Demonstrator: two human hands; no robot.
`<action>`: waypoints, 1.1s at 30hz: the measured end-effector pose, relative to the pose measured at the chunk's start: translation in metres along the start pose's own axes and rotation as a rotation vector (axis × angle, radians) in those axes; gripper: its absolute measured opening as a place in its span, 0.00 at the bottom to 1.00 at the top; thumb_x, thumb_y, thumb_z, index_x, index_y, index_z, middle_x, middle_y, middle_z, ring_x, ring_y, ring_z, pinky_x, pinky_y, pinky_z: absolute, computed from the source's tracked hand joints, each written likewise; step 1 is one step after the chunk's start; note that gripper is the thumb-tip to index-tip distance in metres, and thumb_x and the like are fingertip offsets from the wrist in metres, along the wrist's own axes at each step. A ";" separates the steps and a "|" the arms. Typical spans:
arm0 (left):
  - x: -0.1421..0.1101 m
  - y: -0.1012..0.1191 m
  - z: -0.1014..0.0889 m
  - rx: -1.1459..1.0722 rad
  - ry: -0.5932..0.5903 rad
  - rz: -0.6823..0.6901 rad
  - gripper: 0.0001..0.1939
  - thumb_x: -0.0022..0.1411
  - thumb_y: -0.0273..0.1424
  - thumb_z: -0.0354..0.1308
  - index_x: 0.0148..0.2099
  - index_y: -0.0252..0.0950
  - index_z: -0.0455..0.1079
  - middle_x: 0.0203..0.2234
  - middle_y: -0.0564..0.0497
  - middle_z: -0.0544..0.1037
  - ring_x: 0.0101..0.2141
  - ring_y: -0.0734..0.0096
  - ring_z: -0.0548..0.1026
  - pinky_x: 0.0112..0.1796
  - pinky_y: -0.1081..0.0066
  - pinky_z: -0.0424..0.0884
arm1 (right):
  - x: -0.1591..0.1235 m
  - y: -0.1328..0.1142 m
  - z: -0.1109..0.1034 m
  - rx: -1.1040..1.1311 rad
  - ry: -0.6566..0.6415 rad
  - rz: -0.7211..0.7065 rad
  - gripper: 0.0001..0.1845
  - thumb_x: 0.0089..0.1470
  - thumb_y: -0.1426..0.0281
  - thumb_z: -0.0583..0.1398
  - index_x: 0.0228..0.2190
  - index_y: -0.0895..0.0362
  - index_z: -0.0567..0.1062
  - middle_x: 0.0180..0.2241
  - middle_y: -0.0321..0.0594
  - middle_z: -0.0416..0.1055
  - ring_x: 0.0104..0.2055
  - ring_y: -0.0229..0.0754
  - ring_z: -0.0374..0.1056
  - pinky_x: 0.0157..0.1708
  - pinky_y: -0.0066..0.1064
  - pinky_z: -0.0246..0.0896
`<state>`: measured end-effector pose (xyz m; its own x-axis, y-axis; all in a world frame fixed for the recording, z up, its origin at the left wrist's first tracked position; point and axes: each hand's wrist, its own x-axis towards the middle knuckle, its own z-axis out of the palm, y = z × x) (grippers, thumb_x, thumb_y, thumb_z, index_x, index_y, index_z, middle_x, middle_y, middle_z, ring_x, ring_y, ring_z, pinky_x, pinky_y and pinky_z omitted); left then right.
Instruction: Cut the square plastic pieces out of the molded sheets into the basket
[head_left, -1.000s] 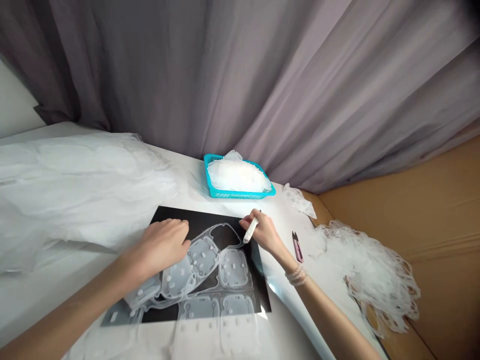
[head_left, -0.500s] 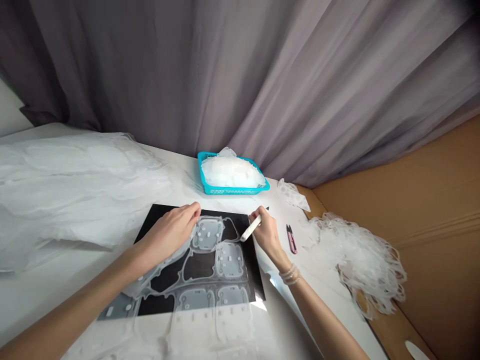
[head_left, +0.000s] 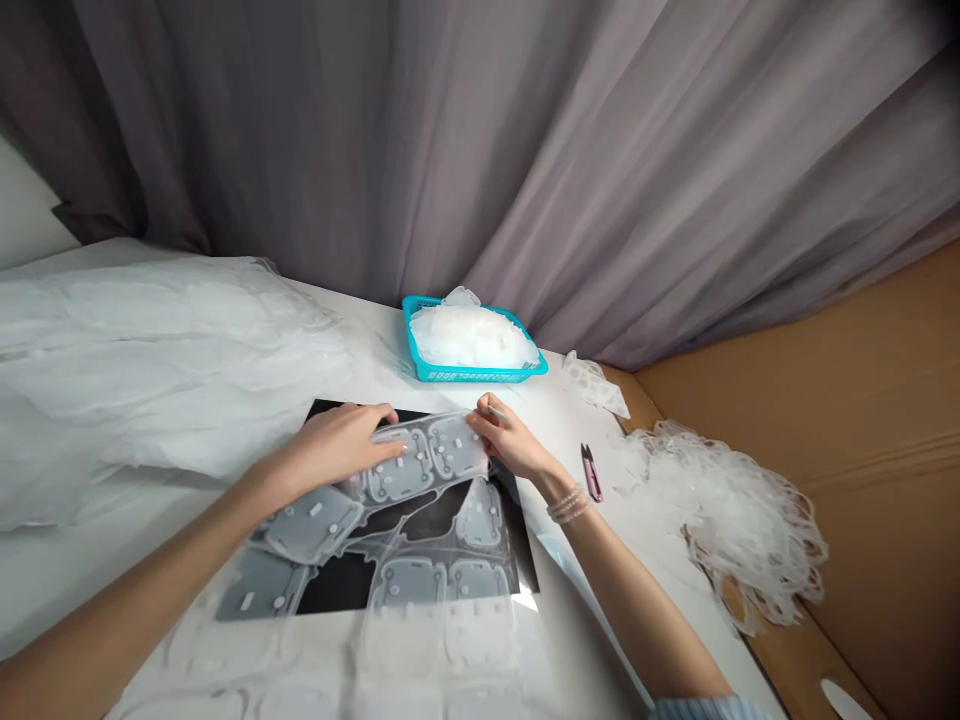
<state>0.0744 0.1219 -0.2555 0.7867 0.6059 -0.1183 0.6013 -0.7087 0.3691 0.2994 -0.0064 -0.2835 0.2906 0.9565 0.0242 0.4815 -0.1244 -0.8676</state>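
Note:
A translucent plastic sheet point(head_left: 401, 465) of rounded, die-cut panels lies over a black mat point(head_left: 339, 583), with one strip raised at the far edge. My left hand point(head_left: 337, 445) grips this strip from the left, thumb on top and fingers behind. At the strip's right corner, my right hand point(head_left: 514, 440) pinches the edge between thumb and fingers. A thin bit of something shows at those fingers; the white pen-like tool seen earlier is otherwise hidden. More panels of the sheet hang toward me over the white table.
A blue basket point(head_left: 480, 376) heaped with translucent pieces stands behind the mat. Pink thread snips point(head_left: 591, 473) lie to the right, near a pile of cut-off plastic rings point(head_left: 742, 520). Stacked sheets point(head_left: 135, 390) cover the left side. Cardboard point(head_left: 862, 420) borders the right.
My right hand has moved left onto the strip's corner, and the white tool has dropped from sight. My left hand has shifted its thumb onto the strip, which is now lifted and turned.

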 end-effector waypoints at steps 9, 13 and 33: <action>-0.034 0.045 0.016 0.301 0.067 0.156 0.34 0.60 0.15 0.52 0.68 0.33 0.58 0.64 0.32 0.64 0.64 0.46 0.62 0.60 0.48 0.60 | -0.006 -0.007 0.008 -0.231 0.224 0.028 0.12 0.60 0.59 0.55 0.30 0.51 0.59 0.21 0.30 0.62 0.23 0.40 0.57 0.27 0.30 0.51; -0.052 0.037 0.037 0.404 -0.104 0.330 0.39 0.55 0.10 0.46 0.67 0.37 0.61 0.67 0.43 0.61 0.65 0.55 0.61 0.58 0.53 0.68 | -0.026 -0.030 0.008 -0.214 0.390 0.017 0.18 0.68 0.54 0.45 0.35 0.52 0.63 0.31 0.37 0.70 0.32 0.42 0.65 0.35 0.33 0.58; -0.087 0.012 0.071 0.419 -0.027 0.291 0.30 0.62 0.24 0.53 0.67 0.34 0.63 0.65 0.31 0.62 0.61 0.38 0.66 0.60 0.28 0.46 | -0.053 -0.026 0.086 0.254 0.187 0.071 0.16 0.63 0.56 0.57 0.41 0.52 0.78 0.32 0.38 0.75 0.36 0.42 0.71 0.39 0.33 0.69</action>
<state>0.0234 0.0348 -0.3060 0.9301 0.3558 -0.0911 0.3564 -0.9343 -0.0107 0.1999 -0.0313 -0.3046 0.4741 0.8800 0.0296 0.2396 -0.0966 -0.9661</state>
